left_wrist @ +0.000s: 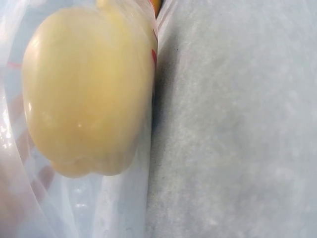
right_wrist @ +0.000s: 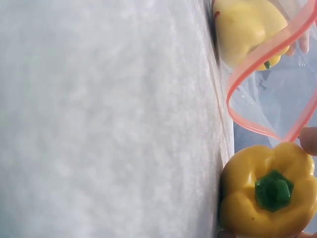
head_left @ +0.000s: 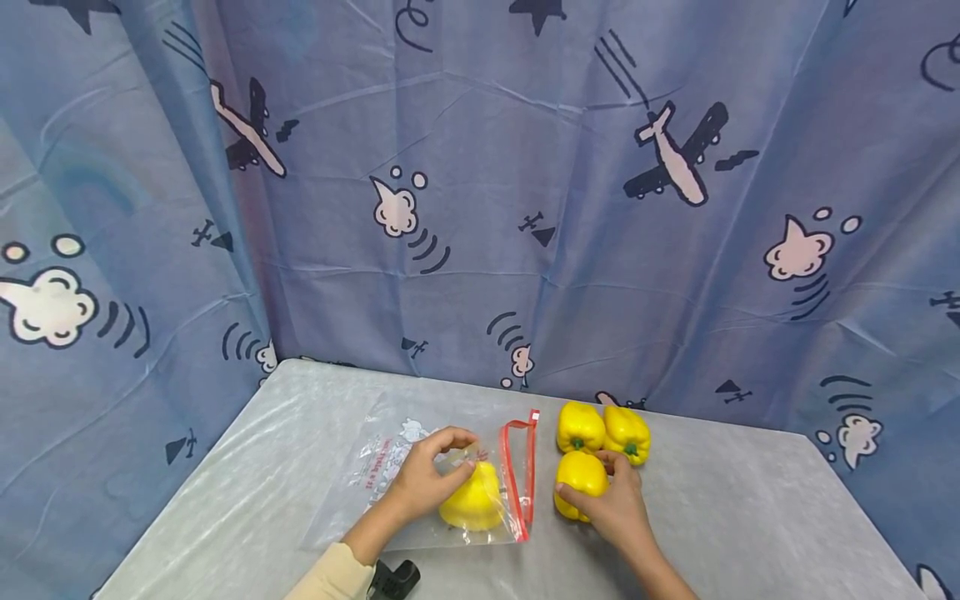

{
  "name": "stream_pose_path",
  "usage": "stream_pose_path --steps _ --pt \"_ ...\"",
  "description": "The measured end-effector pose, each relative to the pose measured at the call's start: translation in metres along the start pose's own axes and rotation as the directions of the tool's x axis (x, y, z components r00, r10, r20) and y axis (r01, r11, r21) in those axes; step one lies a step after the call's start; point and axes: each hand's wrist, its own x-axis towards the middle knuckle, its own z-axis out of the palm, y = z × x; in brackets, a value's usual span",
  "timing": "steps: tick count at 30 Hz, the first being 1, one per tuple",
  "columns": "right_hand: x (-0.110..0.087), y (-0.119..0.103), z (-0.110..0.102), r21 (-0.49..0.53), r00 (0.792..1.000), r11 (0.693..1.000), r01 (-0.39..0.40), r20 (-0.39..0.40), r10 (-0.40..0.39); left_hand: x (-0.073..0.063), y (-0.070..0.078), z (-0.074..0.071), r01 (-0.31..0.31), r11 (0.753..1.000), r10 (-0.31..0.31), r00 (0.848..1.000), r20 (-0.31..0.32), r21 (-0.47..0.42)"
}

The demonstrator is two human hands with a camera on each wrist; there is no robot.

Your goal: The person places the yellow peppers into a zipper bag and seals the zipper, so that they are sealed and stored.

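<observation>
A clear zip bag (head_left: pixel 352 479) with a red zip edge lies on the table, its mouth gaping toward the right. Inside it sits one yellow bell pepper (head_left: pixel 474 502), seen through the film in the left wrist view as well. My left hand (head_left: pixel 431 475) pinches the bag's film just above that pepper. To the right of the bag mouth, my right hand (head_left: pixel 618 504) grips another yellow bell pepper (head_left: pixel 580 479) between thumb and fingers. Its green stem (right_wrist: pixel 274 191) shows in the right wrist view, facing the camera; the pepper stands close to the red zip edge (right_wrist: pixel 247 67).
Two more yellow bell peppers, one on the left (head_left: pixel 581 427) and one on the right (head_left: pixel 627 433), sit side by side behind the gripped one. A pale cloth covers the table (head_left: pixel 750 508). A blue patterned curtain (head_left: pixel 480 208) hangs along its back and sides.
</observation>
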Motion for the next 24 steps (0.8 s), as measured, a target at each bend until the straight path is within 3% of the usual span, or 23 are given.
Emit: stream_pose_path --steps 10,24 --pt "0.0023 0.0033 0.001 0.022 1.0 1.0 -0.006 -0.004 0.006 -0.0004 -0.0001 0.0002 -0.018 1.0 0.018 1.0 -0.011 0.006" --pt "-0.0022 0.0057 -0.0083 0.084 0.999 0.996 0.042 0.011 -0.044 -0.0005 0.0019 0.0002 -0.008 1.0 0.008 1.0 -0.015 0.018"
